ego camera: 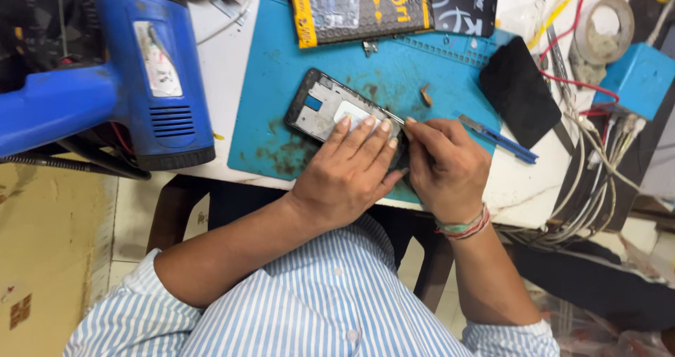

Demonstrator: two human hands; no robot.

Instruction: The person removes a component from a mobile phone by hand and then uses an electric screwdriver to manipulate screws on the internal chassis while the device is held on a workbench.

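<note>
My left hand (348,170) presses the phone frame (330,107) flat, its length slanting up-left; my right fingers (422,133) pinch tweezers (394,116) at its near end.

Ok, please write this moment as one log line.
left hand: presses phone frame | right hand: holds thin tool on frame | mat: under frame
</note>
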